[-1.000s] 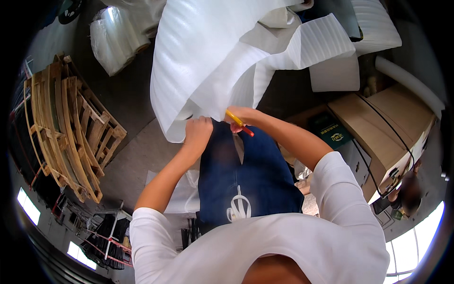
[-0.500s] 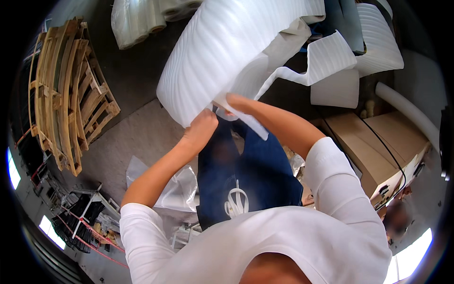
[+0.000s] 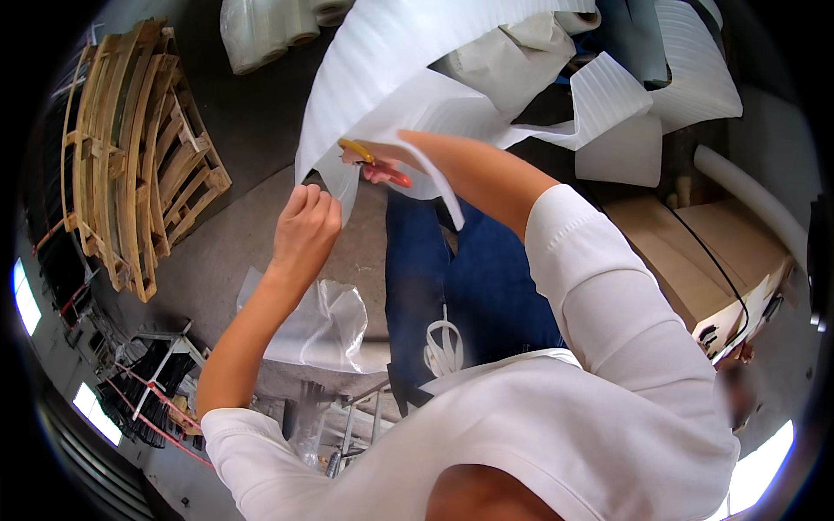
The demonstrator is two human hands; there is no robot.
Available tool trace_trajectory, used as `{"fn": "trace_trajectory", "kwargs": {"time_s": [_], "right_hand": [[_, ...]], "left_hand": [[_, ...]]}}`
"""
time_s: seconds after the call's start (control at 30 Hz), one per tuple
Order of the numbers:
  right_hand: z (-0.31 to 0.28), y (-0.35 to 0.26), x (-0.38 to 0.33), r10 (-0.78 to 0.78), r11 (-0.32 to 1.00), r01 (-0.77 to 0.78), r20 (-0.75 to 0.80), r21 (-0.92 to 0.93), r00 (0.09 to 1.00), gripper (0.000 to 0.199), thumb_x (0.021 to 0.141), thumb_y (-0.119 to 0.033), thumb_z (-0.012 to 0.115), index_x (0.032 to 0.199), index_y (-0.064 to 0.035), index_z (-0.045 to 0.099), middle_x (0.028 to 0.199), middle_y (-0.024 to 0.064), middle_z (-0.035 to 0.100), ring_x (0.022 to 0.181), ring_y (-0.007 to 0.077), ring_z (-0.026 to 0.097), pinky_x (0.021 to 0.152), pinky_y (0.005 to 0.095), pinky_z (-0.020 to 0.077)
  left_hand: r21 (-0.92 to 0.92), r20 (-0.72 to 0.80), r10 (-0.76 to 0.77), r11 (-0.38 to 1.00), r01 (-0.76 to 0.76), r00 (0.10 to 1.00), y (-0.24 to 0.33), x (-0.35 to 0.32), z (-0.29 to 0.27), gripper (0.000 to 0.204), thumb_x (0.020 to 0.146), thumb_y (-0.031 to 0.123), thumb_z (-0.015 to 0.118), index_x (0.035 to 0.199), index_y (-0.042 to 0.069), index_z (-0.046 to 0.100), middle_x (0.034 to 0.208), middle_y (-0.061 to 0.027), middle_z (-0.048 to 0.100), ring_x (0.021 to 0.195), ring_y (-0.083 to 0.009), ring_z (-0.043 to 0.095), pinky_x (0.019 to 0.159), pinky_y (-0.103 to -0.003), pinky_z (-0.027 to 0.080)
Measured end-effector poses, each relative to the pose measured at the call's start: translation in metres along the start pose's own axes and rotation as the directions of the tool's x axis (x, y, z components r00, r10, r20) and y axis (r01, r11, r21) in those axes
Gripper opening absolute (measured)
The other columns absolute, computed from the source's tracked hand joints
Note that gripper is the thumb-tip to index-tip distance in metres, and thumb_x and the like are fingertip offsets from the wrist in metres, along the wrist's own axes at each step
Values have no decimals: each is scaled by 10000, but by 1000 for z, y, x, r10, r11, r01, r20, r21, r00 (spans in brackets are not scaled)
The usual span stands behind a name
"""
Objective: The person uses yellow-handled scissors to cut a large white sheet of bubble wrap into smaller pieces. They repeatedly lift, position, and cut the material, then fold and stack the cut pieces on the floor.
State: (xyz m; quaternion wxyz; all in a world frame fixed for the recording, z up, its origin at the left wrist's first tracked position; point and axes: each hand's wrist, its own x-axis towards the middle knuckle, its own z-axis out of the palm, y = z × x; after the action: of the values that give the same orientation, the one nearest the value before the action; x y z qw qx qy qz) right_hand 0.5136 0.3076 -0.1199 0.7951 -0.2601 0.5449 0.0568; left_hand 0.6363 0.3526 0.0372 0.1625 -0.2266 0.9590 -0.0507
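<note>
A large sheet of white ribbed foam (image 3: 382, 65) hangs from the roll in front of me, its near edge across my hands. At that near left edge my left hand (image 3: 308, 217) is closed, pinching the foam. To its right, my right hand (image 3: 369, 158) grips scissors (image 3: 387, 176) with red and yellow handles; the blades are mostly hidden, pointing at the foam between my hands. A narrow foam strip (image 3: 439, 187) curls down over my right wrist and hides part of that hand.
Wooden pallets (image 3: 130, 165) stand upright at the left. Clear film rolls (image 3: 261, 35) lie at the far left. Cardboard boxes (image 3: 695, 252) are on the right, with a black cable over them. More white foam (image 3: 695, 69) is at the far right. Clear plastic (image 3: 321, 326) lies on the floor.
My left hand has moved left and away from my right hand, drawing the foam edge with it. My right hand has shifted left, and the scissors' handles now show. The foam's near face has opened out.
</note>
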Motion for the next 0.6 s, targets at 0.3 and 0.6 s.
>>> {"fn": "trace_trajectory", "kwargs": {"time_s": [0.3, 0.6], "right_hand": [[12, 6, -10, 177, 981, -180, -42, -76, 983, 300, 739, -299, 486, 825, -23, 407, 589, 84, 419, 373, 149, 388, 356, 252, 349], [-13, 30, -113, -117, 897, 73, -73, -437, 990, 207, 744, -194, 463, 851, -18, 482, 601, 92, 490, 366, 139, 412, 347, 243, 350]], "left_hand": [[112, -135, -16, 993, 31, 991, -19, -44, -32, 46, 613, 73, 519, 611, 117, 507, 642, -20, 441, 757, -152, 462, 913, -291, 269], [151, -66, -143, 977, 152, 987, -50, -57, 7, 119, 660, 71, 545, 759, 120, 502, 759, -12, 502, 909, -146, 473, 963, -361, 168]]}}
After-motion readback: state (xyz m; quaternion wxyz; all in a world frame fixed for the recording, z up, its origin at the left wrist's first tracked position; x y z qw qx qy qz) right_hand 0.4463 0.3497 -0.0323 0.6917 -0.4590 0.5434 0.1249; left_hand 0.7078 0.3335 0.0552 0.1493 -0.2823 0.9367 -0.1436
